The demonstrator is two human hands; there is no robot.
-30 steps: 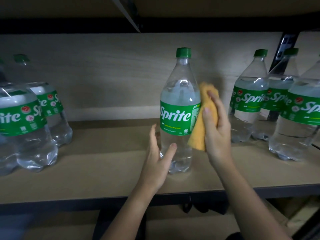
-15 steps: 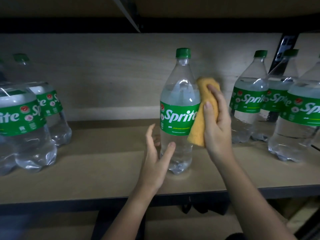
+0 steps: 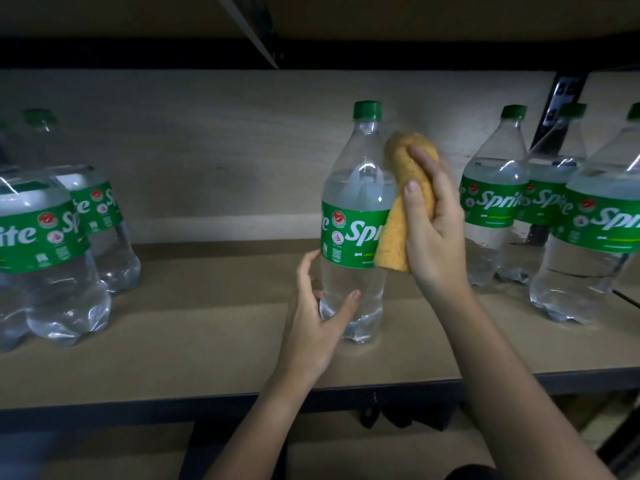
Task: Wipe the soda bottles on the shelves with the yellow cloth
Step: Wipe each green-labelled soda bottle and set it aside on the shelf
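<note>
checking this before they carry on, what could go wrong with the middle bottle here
The right hand presses the cloth high on the middle bottle, while the left hand only loosely cups its base, so it could tip. If it topples rightward it may knock the right bottles. It also stands near the shelf front edge.

Bare shelf spans left bottles to middle bottle; a narrower gap separates it from right bottles. Front edge stays open.
</note>
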